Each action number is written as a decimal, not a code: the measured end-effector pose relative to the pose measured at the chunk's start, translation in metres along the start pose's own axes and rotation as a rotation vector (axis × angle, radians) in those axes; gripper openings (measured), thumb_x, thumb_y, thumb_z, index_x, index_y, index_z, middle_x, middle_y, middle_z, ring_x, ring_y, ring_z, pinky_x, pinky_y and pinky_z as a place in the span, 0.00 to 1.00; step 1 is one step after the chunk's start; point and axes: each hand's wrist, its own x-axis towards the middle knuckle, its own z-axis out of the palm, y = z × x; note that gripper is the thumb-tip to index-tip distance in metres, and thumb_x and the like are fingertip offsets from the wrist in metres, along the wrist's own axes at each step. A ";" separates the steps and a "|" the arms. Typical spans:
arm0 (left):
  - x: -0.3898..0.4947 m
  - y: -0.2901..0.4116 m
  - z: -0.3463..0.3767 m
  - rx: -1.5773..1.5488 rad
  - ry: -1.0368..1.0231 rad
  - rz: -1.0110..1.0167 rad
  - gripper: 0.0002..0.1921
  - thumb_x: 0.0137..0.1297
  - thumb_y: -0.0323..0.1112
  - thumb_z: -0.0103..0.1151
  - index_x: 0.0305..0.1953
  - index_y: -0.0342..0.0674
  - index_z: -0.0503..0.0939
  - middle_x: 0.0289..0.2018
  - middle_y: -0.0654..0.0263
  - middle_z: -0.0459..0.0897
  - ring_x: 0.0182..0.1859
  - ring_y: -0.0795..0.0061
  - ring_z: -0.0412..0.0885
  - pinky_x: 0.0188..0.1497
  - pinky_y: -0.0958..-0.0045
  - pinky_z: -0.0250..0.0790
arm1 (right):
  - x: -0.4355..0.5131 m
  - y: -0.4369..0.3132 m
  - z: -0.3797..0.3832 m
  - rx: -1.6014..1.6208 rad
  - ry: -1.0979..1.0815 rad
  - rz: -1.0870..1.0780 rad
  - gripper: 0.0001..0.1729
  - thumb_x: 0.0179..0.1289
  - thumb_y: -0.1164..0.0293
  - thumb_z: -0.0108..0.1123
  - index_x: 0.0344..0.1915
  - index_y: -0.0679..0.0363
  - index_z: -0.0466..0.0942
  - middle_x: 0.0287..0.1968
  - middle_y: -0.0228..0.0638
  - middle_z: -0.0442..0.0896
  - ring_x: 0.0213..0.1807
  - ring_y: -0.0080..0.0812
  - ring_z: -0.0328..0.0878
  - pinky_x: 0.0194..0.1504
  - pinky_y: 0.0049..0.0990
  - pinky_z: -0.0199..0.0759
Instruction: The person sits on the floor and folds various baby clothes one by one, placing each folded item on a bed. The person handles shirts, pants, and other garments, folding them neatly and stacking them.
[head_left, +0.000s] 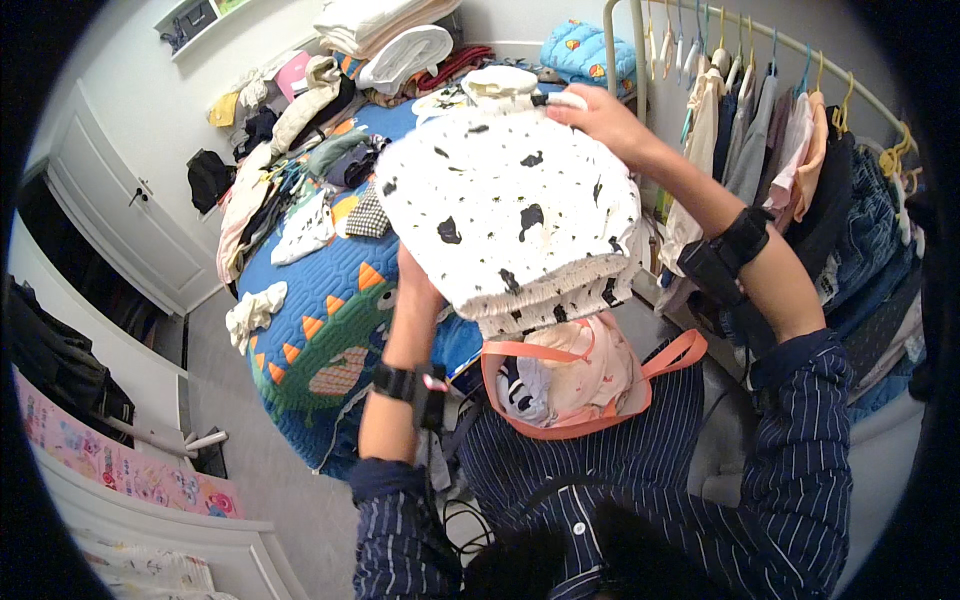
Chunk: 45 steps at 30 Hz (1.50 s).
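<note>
A folded white garment with black patches is held up in front of me over the edge of the bed. My left hand supports its near left side, the fingers hidden beneath the fabric. At the far right corner, my right hand grips the garment's upper edge. Gathered, ruffled layers show along its near side. Below it, an open fabric bag with coral trim and handles rests on my lap. Inside the bag are a pale pink cloth and a light blue cloth.
The bed with a blue dinosaur quilt bears heaps of clothes and folded white bedding. On the right stands a garment rack with hanging clothes. Black cables lie below me, and a white door is at left.
</note>
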 end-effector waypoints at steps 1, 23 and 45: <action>-0.008 -0.012 -0.006 -0.091 0.088 0.023 0.34 0.64 0.57 0.45 0.61 0.35 0.62 0.59 0.54 0.68 0.58 0.56 0.69 0.59 0.54 0.64 | -0.002 0.006 0.003 0.146 -0.001 0.067 0.19 0.62 0.66 0.56 0.45 0.72 0.74 0.36 0.38 0.80 0.37 0.24 0.74 0.41 0.25 0.69; 0.007 0.011 -0.033 0.190 0.707 -0.356 0.18 0.71 0.36 0.42 0.50 0.25 0.69 0.49 0.45 0.75 0.51 0.55 0.77 0.56 0.55 0.69 | -0.045 0.027 0.067 0.209 -0.694 0.227 0.37 0.38 0.64 0.75 0.48 0.68 0.72 0.37 0.36 0.82 0.36 0.25 0.79 0.39 0.23 0.72; -0.008 0.026 -0.117 1.662 0.931 0.141 0.14 0.62 0.39 0.56 0.37 0.31 0.79 0.25 0.62 0.79 0.29 0.73 0.76 0.34 0.69 0.68 | 0.023 0.119 0.048 0.571 -0.338 0.685 0.19 0.60 0.72 0.59 0.51 0.66 0.71 0.45 0.36 0.80 0.41 0.22 0.79 0.44 0.25 0.76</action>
